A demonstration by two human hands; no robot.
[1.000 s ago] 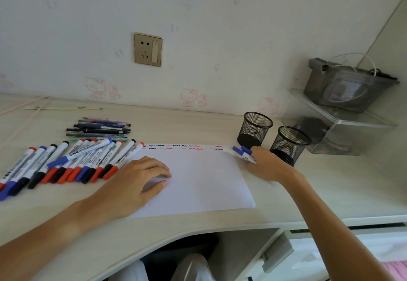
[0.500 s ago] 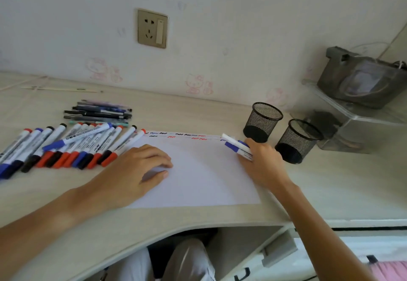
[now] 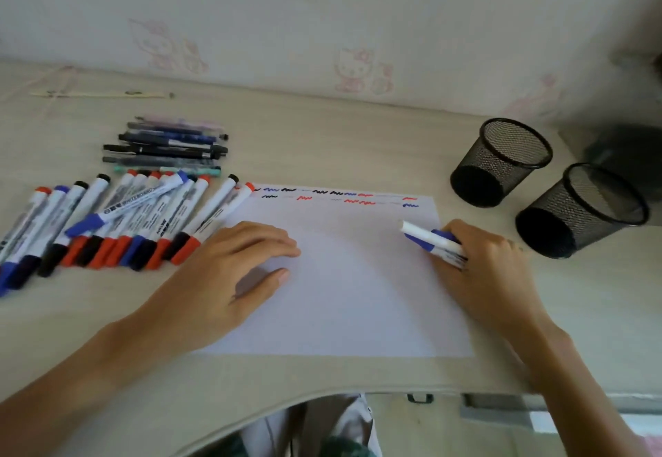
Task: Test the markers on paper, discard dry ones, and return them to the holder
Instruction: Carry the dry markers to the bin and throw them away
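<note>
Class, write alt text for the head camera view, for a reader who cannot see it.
A right hand grips blue whiteboard markers over a white paper with red, blue and black squiggles along its top, while the left hand presses it flat. More markers lie left; two mesh cups stand right.

Lighting: soft, even daylight, moderately bright; I cannot tell its source. Shadows: faint, one under the left hand (image 3: pixel 229 274) on the paper (image 3: pixel 344 277), darker pooling inside the two mesh holders (image 3: pixel 501 161). Glare: none that I see. Blur: my view is slightly soft throughout; the right edge smears badly, dark shapes unreadable. Distortion: wide-angle bowing of the worktop (image 3: pixel 322 141) edge and wall (image 3: pixel 358 26) line.
</note>
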